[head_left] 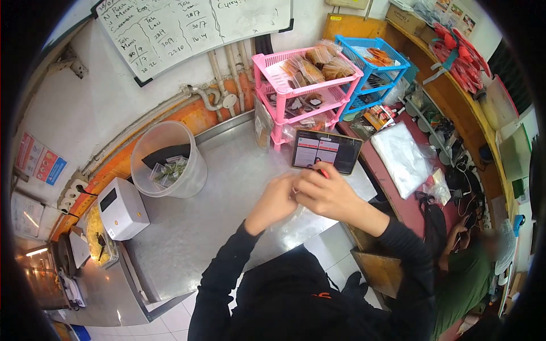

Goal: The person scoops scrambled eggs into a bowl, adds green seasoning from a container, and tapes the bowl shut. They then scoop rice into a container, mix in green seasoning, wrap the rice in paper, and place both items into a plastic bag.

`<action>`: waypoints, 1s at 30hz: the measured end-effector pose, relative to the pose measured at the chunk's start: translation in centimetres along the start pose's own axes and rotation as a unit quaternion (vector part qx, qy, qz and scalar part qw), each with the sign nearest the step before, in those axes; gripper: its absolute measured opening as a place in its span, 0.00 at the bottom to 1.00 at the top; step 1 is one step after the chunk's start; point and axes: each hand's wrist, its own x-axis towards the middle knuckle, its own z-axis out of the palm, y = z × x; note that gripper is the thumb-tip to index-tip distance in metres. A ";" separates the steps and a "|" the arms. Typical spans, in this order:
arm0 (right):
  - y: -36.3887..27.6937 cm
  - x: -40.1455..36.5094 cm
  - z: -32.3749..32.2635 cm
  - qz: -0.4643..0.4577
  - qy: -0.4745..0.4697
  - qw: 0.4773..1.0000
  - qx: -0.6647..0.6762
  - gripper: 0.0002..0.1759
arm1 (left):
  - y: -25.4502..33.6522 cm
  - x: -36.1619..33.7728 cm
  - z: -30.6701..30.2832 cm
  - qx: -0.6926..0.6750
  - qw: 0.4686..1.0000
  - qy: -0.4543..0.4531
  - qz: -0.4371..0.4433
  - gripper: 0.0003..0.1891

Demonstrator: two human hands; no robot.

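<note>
My left hand (276, 199) and my right hand (329, 193) meet over the steel table (216, 221), fingers pinched together. Both close on a small clear plastic bag (287, 217) that hangs below them, its contents too faint to tell. A red tip (323, 173) pokes out by my right fingers. Just beyond the hands a tablet (326, 151) lies on the table with its screen lit. Both my sleeves are black.
A clear bucket (170, 162) with small packets stands to the left, a white label printer (122, 207) beside it. Pink rack (304, 91) and blue rack (372, 71) hold packed snacks. Clear bags (404, 156) lie on the maroon counter. A person in green (469, 278) sits at lower right.
</note>
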 end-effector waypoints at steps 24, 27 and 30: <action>-7.8 -5.6 27.7 0.357 0.115 0.883 0.283 0.33 | -19.0 -6.9 7.2 0.348 0.926 -0.103 0.106 0.26; -8.5 -2.6 22.0 0.449 -0.037 0.818 0.357 0.35 | -19.1 -6.1 9.1 0.187 0.977 -0.101 0.018 0.23; -8.5 -0.8 18.1 0.467 -0.089 0.778 0.412 0.31 | -19.2 -5.4 8.8 0.003 0.997 -0.058 -0.044 0.19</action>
